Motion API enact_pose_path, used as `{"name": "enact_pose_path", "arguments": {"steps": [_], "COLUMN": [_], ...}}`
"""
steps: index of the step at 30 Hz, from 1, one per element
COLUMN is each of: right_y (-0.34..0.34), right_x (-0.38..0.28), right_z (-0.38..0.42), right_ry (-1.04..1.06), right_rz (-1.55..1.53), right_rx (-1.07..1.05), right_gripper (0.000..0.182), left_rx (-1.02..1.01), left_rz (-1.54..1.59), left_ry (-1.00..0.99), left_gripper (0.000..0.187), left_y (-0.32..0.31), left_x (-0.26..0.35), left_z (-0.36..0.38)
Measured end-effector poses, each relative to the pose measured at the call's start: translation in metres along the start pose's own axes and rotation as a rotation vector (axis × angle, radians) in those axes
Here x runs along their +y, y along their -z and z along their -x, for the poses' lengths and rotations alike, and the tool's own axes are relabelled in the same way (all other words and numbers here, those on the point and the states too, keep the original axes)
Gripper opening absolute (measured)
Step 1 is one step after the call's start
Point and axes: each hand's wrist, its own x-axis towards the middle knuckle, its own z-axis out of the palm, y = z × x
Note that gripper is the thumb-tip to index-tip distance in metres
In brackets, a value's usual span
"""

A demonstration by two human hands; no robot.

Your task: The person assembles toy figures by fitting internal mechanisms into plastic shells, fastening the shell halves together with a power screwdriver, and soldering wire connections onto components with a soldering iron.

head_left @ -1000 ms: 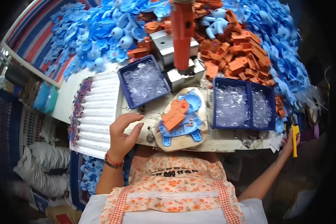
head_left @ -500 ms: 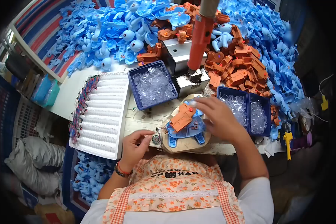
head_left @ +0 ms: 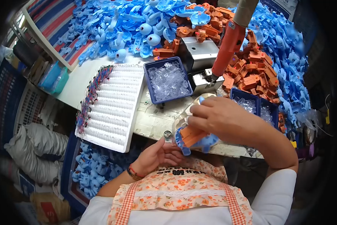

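Note:
My right hand (head_left: 223,118) is curled over a blue plastic toy shell (head_left: 209,141) with an orange box-shaped part (head_left: 192,135) seated in it. The fingers grip its far end, and the palm hides much of the shell. The toy is at the near side of a pale wooden block (head_left: 179,119), partly covering it. My left hand (head_left: 159,153) holds nothing, fingers apart and stretched toward the toy's left side. Just beyond its thumb lies a small round speaker-like disc (head_left: 167,134).
White ribbed foam tray (head_left: 114,108) with coloured wires is on the left. Blue bins of clear plastic pieces (head_left: 168,80) (head_left: 247,103) stand behind and right. An orange-red hanging tool (head_left: 229,47) comes down over a metal fixture (head_left: 204,80). Blue shells (head_left: 116,28) and orange parts (head_left: 254,71) are heaped behind.
The camera view has shifted. My right hand has closed over the toy, which has come nearer my body and turned on the block. My left hand has moved right and nearer my apron.

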Motion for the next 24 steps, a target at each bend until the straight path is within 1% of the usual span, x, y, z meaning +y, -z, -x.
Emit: {"name": "enact_pose_path", "arguments": {"steps": [2,3,4,5,6,7,8,10,11,12,13,14,15,17,18,20,21,23,24], "right_y": [-0.005,-0.012,-0.022,-0.036,-0.05,-0.06,-0.057,-0.052,-0.052,-0.052,-0.052,-0.055,-0.059,-0.068,-0.071,-0.074,-0.075,-0.076,-0.073], "right_x": [-0.004,-0.002,0.001,0.009,0.019,0.027,0.029,0.033,0.035,0.037,0.04,0.043,0.045,0.052,0.055,0.059,0.06,0.062,0.062], "right_z": [0.003,0.003,0.004,0.004,0.004,0.005,0.005,0.004,0.004,0.003,0.004,0.003,0.001,-0.002,-0.004,-0.006,-0.007,-0.008,-0.007], "right_ry": [-0.018,-0.066,-0.115,-0.116,-0.109,-0.1,-0.099,-0.118,-0.117,-0.116,-0.117,-0.124,-0.115,-0.113,-0.11,-0.105,-0.11,-0.109,-0.127], "right_rz": [-0.02,-0.027,-0.033,-0.033,-0.056,-0.077,-0.075,-0.058,-0.06,-0.085,-0.11,-0.112,-0.148,-0.186,-0.205,-0.225,-0.262,-0.302,-0.313], "right_rx": [0.018,-0.022,-0.061,-0.062,0.033,0.129,0.13,0.158,0.16,0.103,0.046,0.049,0.021,-0.009,-0.001,0.007,0.015,0.023,0.021], "right_gripper": [0.031,0.032,0.032,0.032,0.032,0.032,0.032,0.032,0.032,0.034,0.036,0.036,0.037,0.038,0.039,0.04,0.041,0.041,0.041], "left_rx": [-0.086,-0.044,-0.045,0.014,0.074,0.094,0.095,0.135,0.162,0.163,0.248,0.328,0.319,0.256,0.249,0.254,0.254,0.259,0.263], "left_rz": [0.205,0.266,0.268,0.127,-0.015,-0.096,-0.096,-0.63,-0.704,-0.705,-0.937,-1.164,-1.167,-1.613,-1.612,-1.703,-1.705,-1.832,-1.833], "left_ry": [0.002,-0.009,-0.009,0.017,0.043,-0.008,-0.01,-0.194,-0.294,-0.291,-0.523,-0.762,-0.76,-1.007,-1.007,-0.965,-0.962,-0.92,-0.916], "left_gripper": [0.07,0.063,0.063,0.058,0.053,0.038,0.038,0.028,0.021,0.021,0.021,0.023,0.023,0.031,0.031,0.039,0.039,0.042,0.042], "left_y": [-0.003,-0.011,-0.013,-0.014,-0.015,-0.017,-0.017,-0.015,-0.02,-0.028,-0.037,-0.042,-0.043,-0.046,-0.048,-0.05,-0.049,-0.047,-0.048], "left_x": [-0.002,0.001,0.003,0.005,0.006,0.005,0.004,0.002,0.004,0.006,0.009,0.012,0.015,0.018,0.017,0.013,0.014,0.016,0.017], "left_z": [-0.01,-0.011,-0.012,-0.013,-0.013,-0.012,-0.012,-0.013,-0.014,-0.015,-0.017,-0.02,-0.023,-0.031,-0.033,-0.036,-0.036,-0.035,-0.035]}}
